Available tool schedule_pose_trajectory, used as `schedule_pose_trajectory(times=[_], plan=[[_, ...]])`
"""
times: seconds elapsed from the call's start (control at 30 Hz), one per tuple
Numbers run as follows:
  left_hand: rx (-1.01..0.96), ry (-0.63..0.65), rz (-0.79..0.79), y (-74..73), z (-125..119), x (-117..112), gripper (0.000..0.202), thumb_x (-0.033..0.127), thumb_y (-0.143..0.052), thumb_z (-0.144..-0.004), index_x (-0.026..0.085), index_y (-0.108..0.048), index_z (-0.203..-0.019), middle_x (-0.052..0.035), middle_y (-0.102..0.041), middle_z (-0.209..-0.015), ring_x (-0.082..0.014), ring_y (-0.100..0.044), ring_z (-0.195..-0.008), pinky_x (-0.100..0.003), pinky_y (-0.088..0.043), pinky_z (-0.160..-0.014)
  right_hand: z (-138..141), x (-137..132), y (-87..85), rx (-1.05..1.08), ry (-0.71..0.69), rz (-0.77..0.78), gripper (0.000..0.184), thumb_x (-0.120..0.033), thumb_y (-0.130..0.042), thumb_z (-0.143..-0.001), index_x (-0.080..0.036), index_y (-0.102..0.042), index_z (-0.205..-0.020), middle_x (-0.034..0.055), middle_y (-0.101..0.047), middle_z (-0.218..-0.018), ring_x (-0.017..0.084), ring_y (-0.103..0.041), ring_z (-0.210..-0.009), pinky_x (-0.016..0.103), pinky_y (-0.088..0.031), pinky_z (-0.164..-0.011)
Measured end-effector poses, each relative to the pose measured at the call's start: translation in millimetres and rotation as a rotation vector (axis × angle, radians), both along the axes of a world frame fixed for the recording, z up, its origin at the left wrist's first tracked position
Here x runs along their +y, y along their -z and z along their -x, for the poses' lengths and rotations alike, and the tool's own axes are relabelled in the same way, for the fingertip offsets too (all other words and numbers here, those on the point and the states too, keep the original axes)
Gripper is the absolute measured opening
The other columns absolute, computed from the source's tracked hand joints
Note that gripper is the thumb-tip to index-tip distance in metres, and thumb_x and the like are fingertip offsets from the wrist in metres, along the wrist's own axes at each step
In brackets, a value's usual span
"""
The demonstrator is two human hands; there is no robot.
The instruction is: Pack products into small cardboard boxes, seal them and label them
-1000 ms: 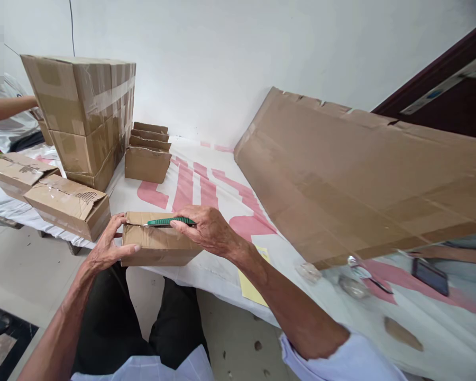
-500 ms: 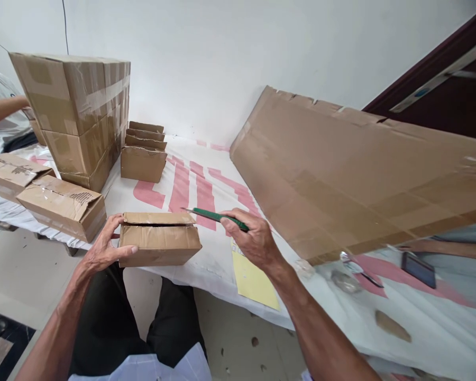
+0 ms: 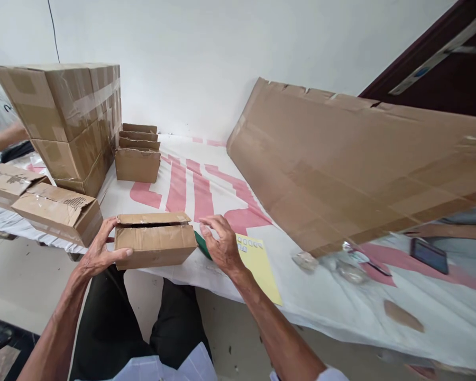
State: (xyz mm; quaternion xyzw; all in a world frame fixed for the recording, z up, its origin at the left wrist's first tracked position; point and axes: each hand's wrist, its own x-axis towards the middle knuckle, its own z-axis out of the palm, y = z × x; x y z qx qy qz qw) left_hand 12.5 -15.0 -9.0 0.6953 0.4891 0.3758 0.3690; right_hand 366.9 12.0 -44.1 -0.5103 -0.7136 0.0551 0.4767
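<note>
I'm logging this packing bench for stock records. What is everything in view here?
small box: one, brown, table's near edge
green knife: one, partly hidden, right of that box
yellow sheet: one, right of the knife
taped cartons: a stack, brown, far left
open boxes: about four in a row, brown, beside the stack
lying boxes: two, brown, left edge
cardboard sheet: one, large, brown, leaning at right
phone: one, dark, far right
table cover: one, white, pink print
another person's arm: one, far left
left hand: grips the small box's left end
right hand: lies on the green knife
</note>
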Motion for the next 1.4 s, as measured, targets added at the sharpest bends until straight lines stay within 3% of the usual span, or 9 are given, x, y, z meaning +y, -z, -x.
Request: schedule_pose_trajectory(times=[0.13,0.27,0.47,0.83,1.4], plan=[[-0.005,-0.009,0.009,-0.2,-1,1,0.076,0.057,-0.080,-0.080,0.028,-0.055,-0.146,-0.0124,-0.048,-0.156,-0.0378,-0.050,-0.144,-0.048,-0.053,-0.108,52,-2,-63.9,-0.244,-0.321,-0.004,0.020,-0.024,-0.056,-0.106,-0.023,-0.076,-0.105,0.0079,-0.076,-0.103,0.025,-0.066,-0.101,0.042,-0.054,-0.094],[-0.010,-0.017,0.005,2.4,-2,1,0.074,0.057,-0.080,-0.080,0.029,-0.056,-0.144,-0.0123,-0.049,-0.154,-0.0380,-0.051,-0.143,-0.048,-0.054,-0.106,87,-8,-84.3,-0.612,-0.242,0.086,0.024,-0.019,-0.059,-0.105,-0.019,-0.075,-0.087,0.0095,-0.074,-0.095,0.026,-0.063,-0.100,0.041,-0.050,-0.090],[-0.022,-0.001,-0.021,5.8,-2,0,0.077,0.057,-0.082,-0.079,0.030,-0.055,-0.146,-0.0117,-0.047,-0.155,-0.0370,-0.051,-0.143,-0.047,-0.055,-0.106,104,-18,-84.7,-0.795,-0.113,0.137,0.020,-0.021,-0.060,-0.106,-0.016,-0.075,-0.093,0.0128,-0.069,-0.105,0.027,-0.062,-0.103,0.043,-0.047,-0.094],[-0.022,-0.020,-0.019,10.6,-2,0,0.076,0.057,-0.082,-0.079,0.029,-0.054,-0.144,-0.0120,-0.047,-0.156,-0.0366,-0.053,-0.140,-0.047,-0.056,-0.104,110,-13,-88.0,-0.636,-0.221,0.232,0.018,-0.020,-0.061,-0.106,-0.020,-0.077,-0.098,0.0064,-0.067,-0.103,0.020,-0.063,-0.094,0.034,-0.047,-0.083],[-0.021,-0.006,0.006,4.9,-3,-1,0.077,0.056,-0.081,-0.078,0.029,-0.052,-0.145,-0.0121,-0.046,-0.155,-0.0361,-0.052,-0.141,-0.047,-0.054,-0.106,110,-1,-68.1,-0.412,-0.340,0.035,0.022,-0.016,-0.061,-0.104,-0.020,-0.076,-0.089,0.0043,-0.075,-0.090,0.019,-0.068,-0.086,0.032,-0.049,-0.082]])
